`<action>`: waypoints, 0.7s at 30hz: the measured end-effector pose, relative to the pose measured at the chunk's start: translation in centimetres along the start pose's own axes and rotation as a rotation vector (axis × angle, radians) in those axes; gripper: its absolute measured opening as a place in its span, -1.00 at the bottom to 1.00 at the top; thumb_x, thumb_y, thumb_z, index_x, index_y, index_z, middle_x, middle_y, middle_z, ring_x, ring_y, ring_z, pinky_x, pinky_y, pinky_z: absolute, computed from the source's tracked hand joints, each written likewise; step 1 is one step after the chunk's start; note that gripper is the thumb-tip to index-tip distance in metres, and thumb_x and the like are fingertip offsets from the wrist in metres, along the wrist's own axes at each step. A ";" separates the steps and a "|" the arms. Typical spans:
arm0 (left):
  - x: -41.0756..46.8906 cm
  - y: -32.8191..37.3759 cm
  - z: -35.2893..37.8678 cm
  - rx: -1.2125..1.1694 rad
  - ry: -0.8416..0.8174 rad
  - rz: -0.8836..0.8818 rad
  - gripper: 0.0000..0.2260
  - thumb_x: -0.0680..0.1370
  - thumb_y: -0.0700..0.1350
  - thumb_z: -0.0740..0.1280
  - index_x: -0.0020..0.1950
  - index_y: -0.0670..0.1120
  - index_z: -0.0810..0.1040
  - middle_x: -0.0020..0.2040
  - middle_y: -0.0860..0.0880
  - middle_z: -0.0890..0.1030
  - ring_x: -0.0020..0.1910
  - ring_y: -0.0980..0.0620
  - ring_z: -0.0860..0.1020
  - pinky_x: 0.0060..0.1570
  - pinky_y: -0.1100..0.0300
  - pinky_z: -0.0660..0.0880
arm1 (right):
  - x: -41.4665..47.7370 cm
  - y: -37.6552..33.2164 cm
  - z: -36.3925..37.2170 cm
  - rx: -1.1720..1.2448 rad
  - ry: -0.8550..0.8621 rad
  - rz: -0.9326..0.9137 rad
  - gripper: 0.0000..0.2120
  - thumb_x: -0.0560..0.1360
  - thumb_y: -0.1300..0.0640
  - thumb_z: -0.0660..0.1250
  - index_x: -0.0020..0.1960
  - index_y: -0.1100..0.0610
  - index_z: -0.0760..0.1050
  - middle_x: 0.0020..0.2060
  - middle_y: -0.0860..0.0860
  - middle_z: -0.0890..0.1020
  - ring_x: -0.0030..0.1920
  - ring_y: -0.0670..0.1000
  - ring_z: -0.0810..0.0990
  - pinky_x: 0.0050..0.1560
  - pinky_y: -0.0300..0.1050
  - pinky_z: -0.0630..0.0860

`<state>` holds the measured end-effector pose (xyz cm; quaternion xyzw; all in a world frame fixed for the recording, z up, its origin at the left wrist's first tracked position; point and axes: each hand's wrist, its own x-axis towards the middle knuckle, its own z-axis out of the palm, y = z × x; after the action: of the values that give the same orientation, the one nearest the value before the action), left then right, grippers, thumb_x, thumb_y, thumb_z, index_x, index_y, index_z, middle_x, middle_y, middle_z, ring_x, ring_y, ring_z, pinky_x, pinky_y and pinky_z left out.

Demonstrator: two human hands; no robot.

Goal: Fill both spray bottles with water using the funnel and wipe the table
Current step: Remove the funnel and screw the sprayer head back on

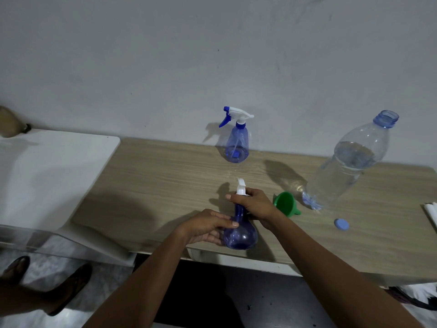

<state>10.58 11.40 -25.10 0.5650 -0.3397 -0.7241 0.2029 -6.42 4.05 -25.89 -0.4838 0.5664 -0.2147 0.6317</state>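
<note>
**Forearms (331, 268) reach past the front edge to the near spray bottle (240, 235)**

Two bare arms come in over the front edge of the wood-grain surface (165, 176). There a person steadies the near spray bottle, which stands upright just inside that edge. The left hand (208, 227) cups its round translucent blue body, thumb across the front. The right hand (250, 204) is curled round the narrow neck, just under the white spray head.

Just right of that hand, a green funnel (285, 203) lies on its side. Beyond the funnel stands a large clear water bottle (343, 169), uncapped and partly filled. Its pale blue cap (341, 224) rests flat on the wood nearby.

The far spray bottle (236, 143) stands well apart at the back, close to the grey wall (212, 55). It has the same blue body, a white head and a blue trigger, and its dip tube is visible inside. Whether either spray bottle holds water cannot be told.

Open wood grain runs between the two spray bottles. It also stretches left of the hands as far as a white board (47, 174) abutting the surface's left end.
</note>
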 end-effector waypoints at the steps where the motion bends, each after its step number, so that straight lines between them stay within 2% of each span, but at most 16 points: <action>1: 0.0 0.0 0.0 0.001 0.001 -0.002 -0.58 0.44 -0.09 0.54 0.27 -0.14 0.60 0.09 -0.20 0.70 0.08 -0.15 0.68 0.08 0.04 0.63 | 0.0 0.0 0.0 -0.007 0.001 -0.002 -0.55 0.33 -0.09 0.62 0.06 0.18 0.64 -0.26 0.01 0.63 -0.27 0.01 0.58 -0.21 -0.08 0.52; 6: 0.0 -0.3 -0.1 0.012 -0.003 -0.011 -0.59 0.43 -0.08 0.54 0.25 -0.14 0.62 0.08 -0.20 0.70 0.07 -0.15 0.68 0.10 0.03 0.62 | -0.1 0.2 0.0 -0.032 -0.026 0.000 -0.66 0.38 -0.08 0.59 -0.04 0.12 0.61 -0.31 0.00 0.60 -0.32 -0.02 0.55 -0.27 -0.14 0.49; 9: 0.0 -0.5 -0.2 0.030 0.007 -0.012 -0.59 0.43 -0.07 0.55 0.24 -0.13 0.63 0.07 -0.18 0.71 0.07 -0.13 0.68 0.13 0.01 0.61 | -0.1 0.4 0.1 -0.026 -0.045 0.011 -0.63 0.36 -0.11 0.59 0.00 0.10 0.61 -0.29 -0.01 0.61 -0.29 0.00 0.58 -0.21 -0.08 0.53; 15: 0.0 -0.4 -0.2 0.027 0.013 0.001 -0.59 0.43 -0.08 0.55 0.24 -0.14 0.62 0.07 -0.17 0.71 0.07 -0.13 0.68 0.13 0.01 0.61 | -0.4 0.3 0.1 -0.015 -0.032 0.003 -0.56 0.34 -0.14 0.60 0.10 0.09 0.63 -0.26 -0.03 0.65 -0.27 -0.01 0.59 -0.21 -0.09 0.53; 21: -0.1 -0.2 0.1 0.017 -0.003 0.003 -0.60 0.44 -0.10 0.54 0.25 -0.14 0.61 0.08 -0.18 0.70 0.09 -0.14 0.68 0.12 0.03 0.61 | -0.6 0.0 -0.3 -0.036 -0.018 -0.007 -0.56 0.33 -0.12 0.62 0.02 0.17 0.62 -0.31 0.00 0.62 -0.33 -0.04 0.57 -0.29 -0.14 0.52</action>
<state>10.50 11.69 -25.15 0.5651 -0.3471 -0.7217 0.1984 -6.85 4.47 -25.60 -0.4990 0.5630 -0.2022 0.6270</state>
